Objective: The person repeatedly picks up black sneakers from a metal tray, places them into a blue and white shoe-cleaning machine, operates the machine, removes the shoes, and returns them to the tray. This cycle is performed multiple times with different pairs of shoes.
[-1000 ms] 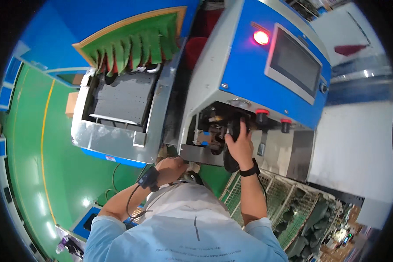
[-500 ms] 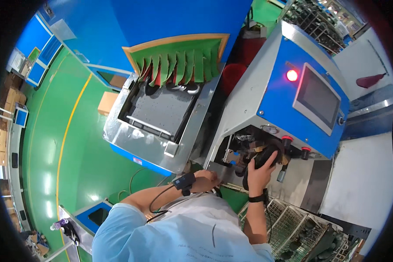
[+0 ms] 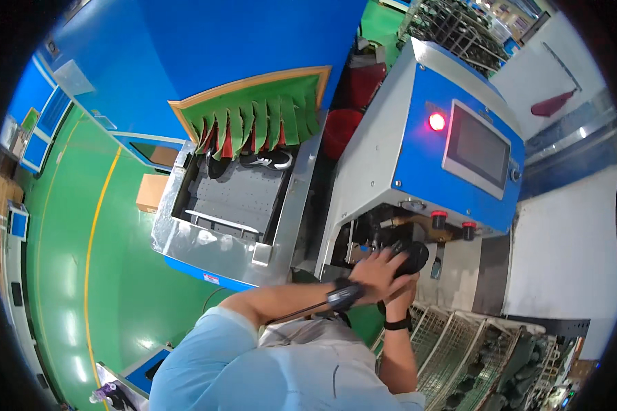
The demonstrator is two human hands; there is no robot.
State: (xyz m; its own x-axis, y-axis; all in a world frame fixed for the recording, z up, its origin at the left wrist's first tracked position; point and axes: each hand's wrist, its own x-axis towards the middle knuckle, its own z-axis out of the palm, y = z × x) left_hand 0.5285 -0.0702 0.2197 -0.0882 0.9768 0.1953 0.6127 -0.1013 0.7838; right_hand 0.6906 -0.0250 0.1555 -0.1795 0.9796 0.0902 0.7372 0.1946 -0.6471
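In front of the machine's opening, a black shoe [image 3: 414, 257] is held up, much of it covered by my hands. My right hand [image 3: 400, 293] grips it from below, its fingers partly hidden behind my left hand. Fingers spread, my left hand [image 3: 376, 274] reaches across to the shoe's near left side and seems to touch it. A dark device is strapped to my left wrist, a black band to my right. Directly beyond is the blue and white machine [image 3: 408, 164], with a lit red lamp [image 3: 437, 122] and a dark screen [image 3: 478, 147].
Left of the machine, a conveyor [image 3: 236, 195] carries black shoes [image 3: 271, 159] out from under green strip curtains [image 3: 253, 127]. Red-topped knobs [image 3: 439, 218] stick out under the machine's panel. Wire racks [image 3: 452, 349] holding dark items stand at the lower right. A cardboard box [image 3: 151, 192] sits left of the conveyor.
My left hand has moved right, from beside my waist to the shoe. The right hand and the shoe have come slightly down and toward me. The whole view has shifted somewhat.
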